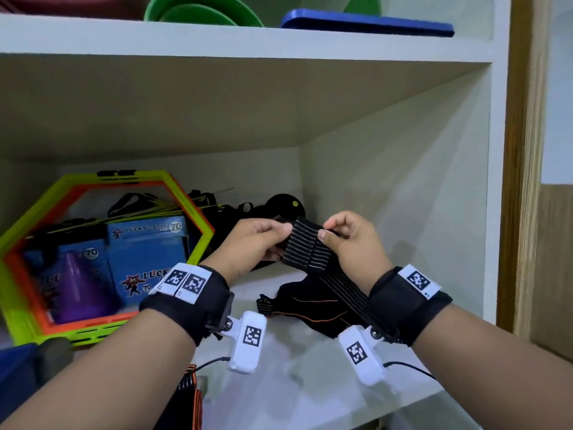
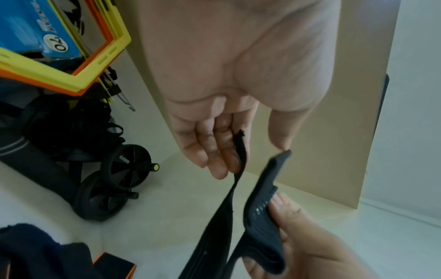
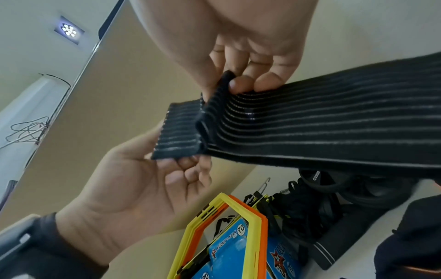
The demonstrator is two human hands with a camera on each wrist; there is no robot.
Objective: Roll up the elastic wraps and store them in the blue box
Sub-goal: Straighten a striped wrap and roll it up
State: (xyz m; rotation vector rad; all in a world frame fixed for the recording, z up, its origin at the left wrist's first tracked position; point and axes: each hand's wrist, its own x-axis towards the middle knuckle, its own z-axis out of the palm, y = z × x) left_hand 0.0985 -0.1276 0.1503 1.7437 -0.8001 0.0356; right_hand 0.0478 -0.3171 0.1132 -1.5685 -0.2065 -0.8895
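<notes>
Both hands raised in front of a white shelf, inside a white cabinet bay. Left hand pinches the free end of a black elastic wrap between thumb and fingers. Right hand pinches the same wrap just beside it, fingers curled over the top edge; a fold sits between the two grips. The wrap is black with thin pale stripes running lengthwise. Its tail runs down under the right wrist toward the shelf.

On the shelf below the hands: a heap of dark fabric with orange trim, touching the tail of the wrap. At the front edge, an orange-and-black striped band, partly out of frame.

Left side of the bay: yellow and orange hexagonal frames standing tilted, with blue printed boxes seen through them, marked "70". Behind, tangled black straps and a black wheel with a yellow hub against the back wall.

Shelf above carries green round items and a flat blue lid or tray. Wood-grain post right of the cabinet. Ceiling light shows in the right wrist view. A dark blue object at the lower left edge; cannot tell what it is.
</notes>
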